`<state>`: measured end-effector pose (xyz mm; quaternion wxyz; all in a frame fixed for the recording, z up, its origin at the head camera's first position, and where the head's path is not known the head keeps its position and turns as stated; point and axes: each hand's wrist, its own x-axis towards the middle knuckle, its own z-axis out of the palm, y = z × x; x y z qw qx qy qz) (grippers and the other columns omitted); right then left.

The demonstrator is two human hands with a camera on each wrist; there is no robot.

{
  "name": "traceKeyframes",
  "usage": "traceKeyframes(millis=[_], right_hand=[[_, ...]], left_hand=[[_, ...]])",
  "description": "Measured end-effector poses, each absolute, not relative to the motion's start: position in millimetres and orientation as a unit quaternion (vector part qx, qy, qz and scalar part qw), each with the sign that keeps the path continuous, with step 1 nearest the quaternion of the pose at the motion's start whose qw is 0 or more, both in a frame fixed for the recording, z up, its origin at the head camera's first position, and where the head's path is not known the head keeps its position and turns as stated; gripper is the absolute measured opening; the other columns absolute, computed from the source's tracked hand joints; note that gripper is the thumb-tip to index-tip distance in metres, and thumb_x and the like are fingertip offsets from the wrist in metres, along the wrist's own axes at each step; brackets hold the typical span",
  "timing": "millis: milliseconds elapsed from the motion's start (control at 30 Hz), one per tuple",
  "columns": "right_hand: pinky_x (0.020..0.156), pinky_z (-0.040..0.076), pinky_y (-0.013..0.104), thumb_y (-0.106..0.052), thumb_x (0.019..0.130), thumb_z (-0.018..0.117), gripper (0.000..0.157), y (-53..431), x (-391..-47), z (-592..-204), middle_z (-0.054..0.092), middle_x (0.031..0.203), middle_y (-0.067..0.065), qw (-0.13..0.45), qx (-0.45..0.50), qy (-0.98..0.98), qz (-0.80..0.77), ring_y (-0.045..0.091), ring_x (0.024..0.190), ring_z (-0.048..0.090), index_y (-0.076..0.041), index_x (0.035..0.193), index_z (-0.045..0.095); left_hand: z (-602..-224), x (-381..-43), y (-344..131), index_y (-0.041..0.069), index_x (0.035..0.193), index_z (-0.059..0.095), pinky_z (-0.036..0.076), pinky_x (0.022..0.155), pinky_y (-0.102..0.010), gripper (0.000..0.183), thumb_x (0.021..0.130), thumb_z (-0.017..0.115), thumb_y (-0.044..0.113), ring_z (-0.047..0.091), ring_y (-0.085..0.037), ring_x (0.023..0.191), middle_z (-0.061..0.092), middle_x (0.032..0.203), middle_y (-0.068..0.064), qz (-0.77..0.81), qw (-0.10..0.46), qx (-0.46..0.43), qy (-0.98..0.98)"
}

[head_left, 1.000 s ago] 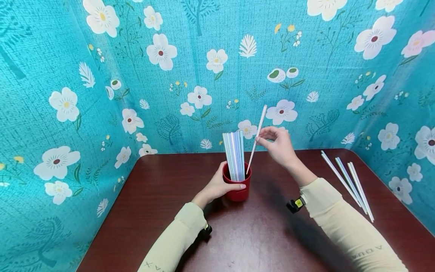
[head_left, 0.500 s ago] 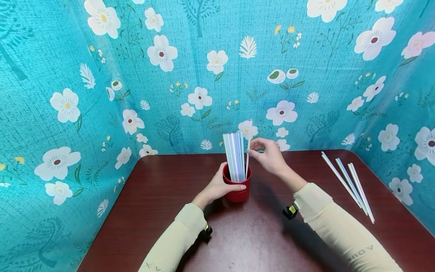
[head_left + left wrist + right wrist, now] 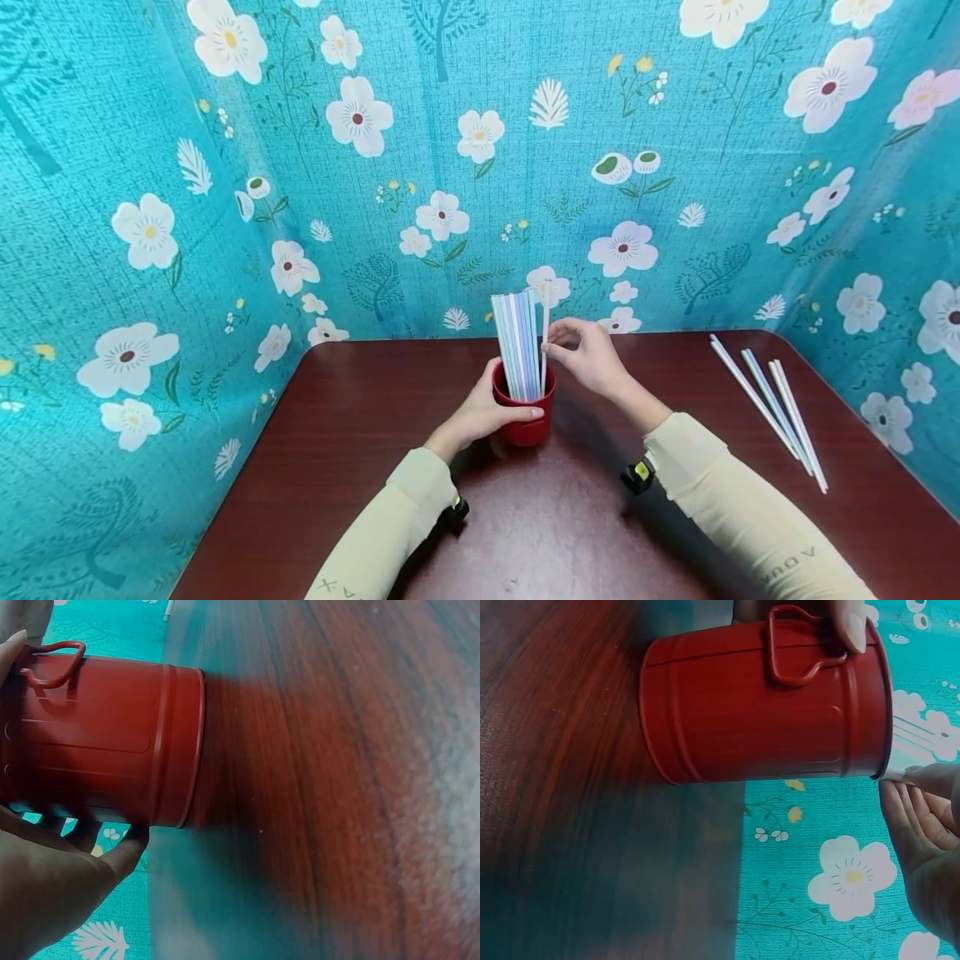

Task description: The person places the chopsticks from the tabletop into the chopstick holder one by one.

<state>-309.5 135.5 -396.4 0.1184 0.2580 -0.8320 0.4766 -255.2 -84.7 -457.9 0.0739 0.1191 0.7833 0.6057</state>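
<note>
My left hand [image 3: 480, 410] grips a red metal pail [image 3: 525, 431] standing on the table, with the thumb across its front near the rim. In the left wrist view, the fingers curve against the side of the pail [image 3: 112, 742], which has a small wire handle [image 3: 64, 664]. A bundle of pastel straws [image 3: 516, 346] stands upright in it. My right hand [image 3: 588, 357] pinches a white straw [image 3: 545, 317] at the right of the bundle, its lower end inside the pail. The right wrist view shows the pinching fingertips [image 3: 911, 776] right at the rim.
Several more straws [image 3: 780, 417] lie in small groups at the right of the dark red-brown table [image 3: 360, 417]. A turquoise flowered cloth [image 3: 420, 150] hangs behind the table and along its sides.
My right hand has moved left and down, bringing the white straw from a slant to nearly upright and lower into the pail. My left hand keeps its grip on the pail.
</note>
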Motion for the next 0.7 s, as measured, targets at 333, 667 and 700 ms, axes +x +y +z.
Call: traceKeyframes(millis=[333, 667, 700], right_hand=[[0.085, 0.058, 0.046, -0.005, 0.091, 0.077, 0.011, 133, -309, -403, 0.074, 0.092, 0.012, 0.105, 0.260, -0.822, 0.496, 0.025, 0.086, 0.072, -0.002, 0.100, 0.071], [0.088, 0.058, 0.047, -0.006, 0.092, 0.076, 0.012, 132, -309, -409, 0.074, 0.095, 0.011, 0.091, 0.251, -0.826, 0.496, 0.024, 0.090, 0.072, -0.003, 0.102, 0.070], [0.088, 0.058, 0.047, -0.006, 0.092, 0.076, 0.012, 132, -309, -409, 0.074, 0.095, 0.011, 0.086, 0.250, -0.827, 0.496, 0.025, 0.090, 0.072, -0.003, 0.102, 0.070]], left_hand=[[-457, -254, -84, 0.034, 0.149, 0.032, 0.051, 0.102, -0.045, 0.093, 0.076, 0.091, 0.039, 0.049, -0.017, 0.130, 0.050, 0.142, 0.009, 0.608, 0.077, 0.118, 0.781], [-454, -252, -83, 0.033, 0.149, 0.032, 0.051, 0.103, -0.045, 0.092, 0.077, 0.090, 0.036, 0.048, -0.018, 0.130, 0.050, 0.143, 0.008, 0.609, 0.077, 0.121, 0.780], [-454, -252, -83, 0.032, 0.149, 0.032, 0.051, 0.103, -0.045, 0.092, 0.078, 0.090, 0.036, 0.048, -0.018, 0.130, 0.050, 0.143, 0.008, 0.610, 0.076, 0.122, 0.779]])
